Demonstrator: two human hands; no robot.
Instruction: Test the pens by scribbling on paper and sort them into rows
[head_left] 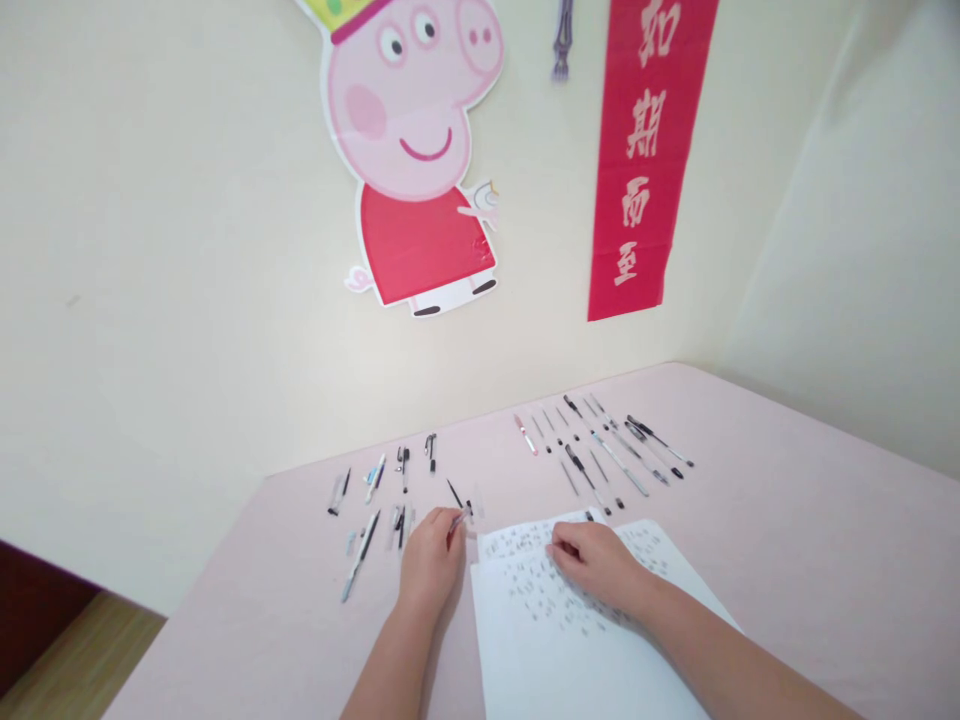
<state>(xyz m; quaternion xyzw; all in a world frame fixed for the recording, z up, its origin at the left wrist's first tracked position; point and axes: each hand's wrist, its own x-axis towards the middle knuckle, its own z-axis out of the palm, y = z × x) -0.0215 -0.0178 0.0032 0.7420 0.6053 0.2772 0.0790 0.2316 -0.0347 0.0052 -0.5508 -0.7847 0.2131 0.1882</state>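
Left hand [430, 556] pinches a pen piece [460, 518] between its fingertips.

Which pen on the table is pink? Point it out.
The pink-and-white pen, leftmost in the back row of the right-hand group. Its colour sets it apart: neighbouring pens and parts look black, grey, clear or pale blue.

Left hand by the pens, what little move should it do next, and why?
Maybe the left hand should set down the small clear piece it seems to pinch, near the black stick, since other pen parts lie apart on the pink table.
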